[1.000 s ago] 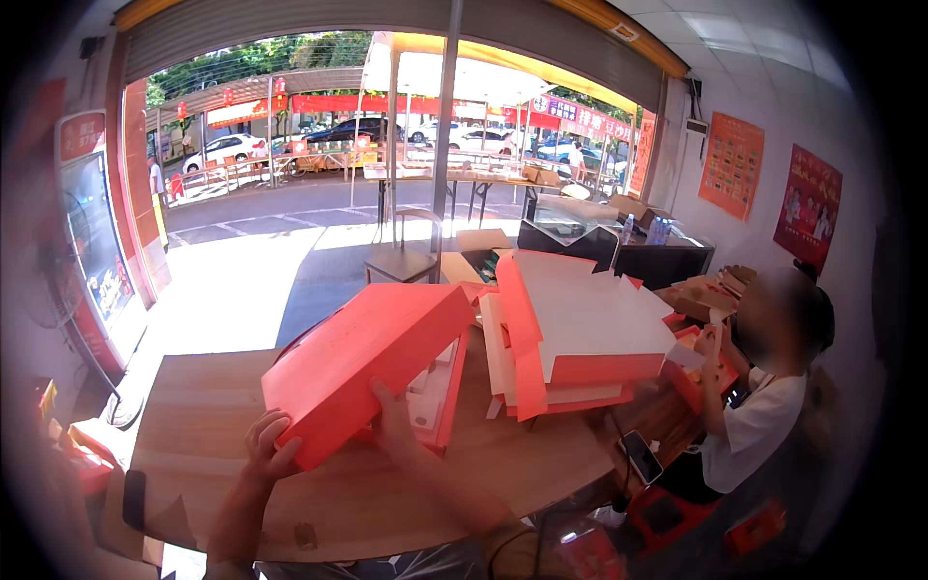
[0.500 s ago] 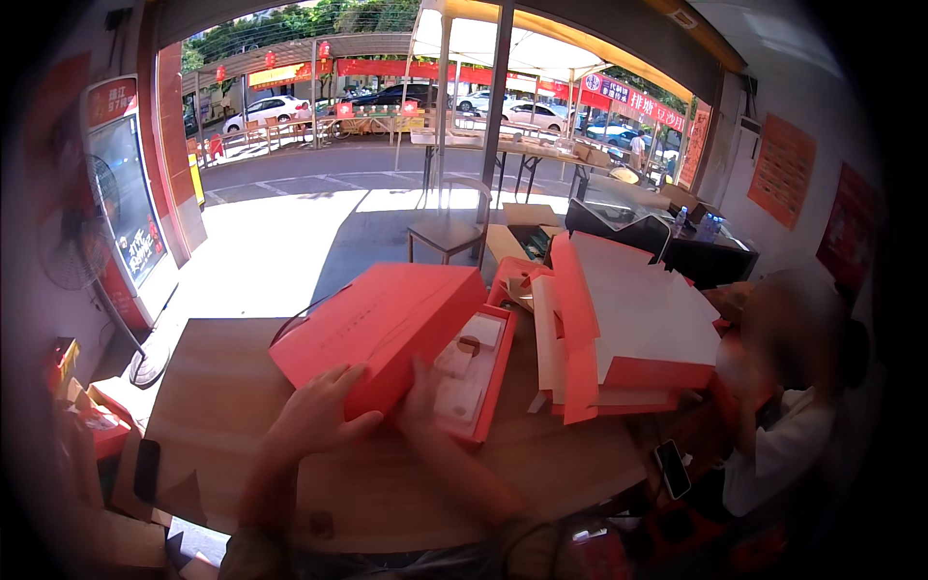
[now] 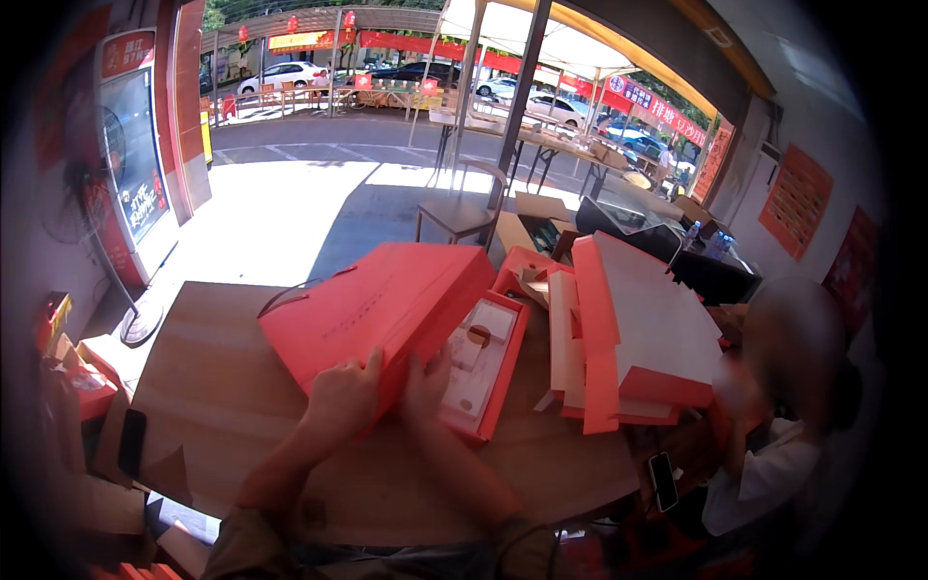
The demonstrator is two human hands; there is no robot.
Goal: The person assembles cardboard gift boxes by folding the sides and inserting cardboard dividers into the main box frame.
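A large red gift box (image 3: 377, 295) with a cord handle at its far left side lies tilted before me, partly over a shallow red tray-like box (image 3: 505, 372) with a white insert. My left hand (image 3: 345, 394) grips the near edge of the gift box, thumb and fingers along its side. Against the right side of that box presses my right hand (image 3: 425, 389), beside the shallow box's white insert; some of its fingers are hidden. The underside of the gift box is out of sight.
Right of the boxes stands a stack of opened red and white cartons (image 3: 657, 329). A black phone (image 3: 132, 443) lies at the table's left edge, another phone (image 3: 664, 481) near a seated person (image 3: 764, 474) at right. Beyond the wooden table (image 3: 213, 387) stands a chair (image 3: 454, 215).
The view has shifted slightly, turning a little. The gift box sits a bit more raised and tilted, with both hands still on it. My left index finger now points up its side.
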